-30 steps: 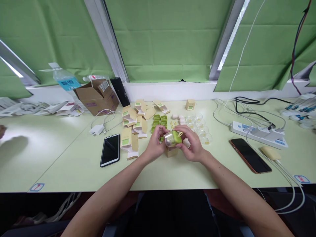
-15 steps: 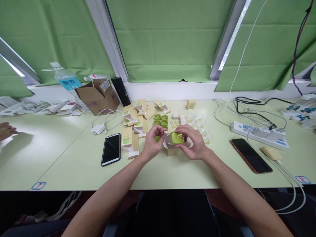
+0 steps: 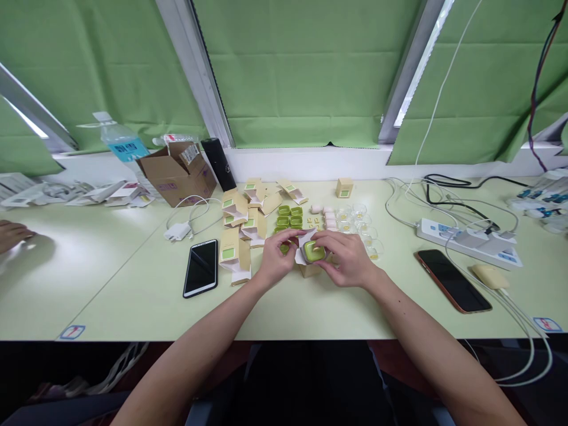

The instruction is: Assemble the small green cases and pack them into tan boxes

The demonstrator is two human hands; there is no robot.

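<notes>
My left hand [image 3: 277, 259] pinches a flap at the upper left edge of a small open cardboard box [image 3: 310, 271]. With thumb and fingers, my right hand [image 3: 351, 260] grips a small square container with a green lid [image 3: 313, 252] at the box's opening. Its lower part is hidden by the box's pale flaps. Just behind my hands stand rows of small green trays [image 3: 290, 220], tiny yellow clips [image 3: 310, 221], pale pink pieces [image 3: 329, 218] and clear plastic cups [image 3: 362, 223].
Flattened, open cardboard boxes [image 3: 234, 248] lie left, beside a phone [image 3: 200, 268] and a charger [image 3: 177, 231]. A closed small box [image 3: 344, 188] stands at the back. Right are a power strip [image 3: 470, 242], another phone [image 3: 450, 280] and cables. Another person's hand [image 3: 13, 235] rests far left.
My right hand has tipped and lowered the green-lidded container into the box's opening, so the lid faces more upward. My left hand stays at the flap.
</notes>
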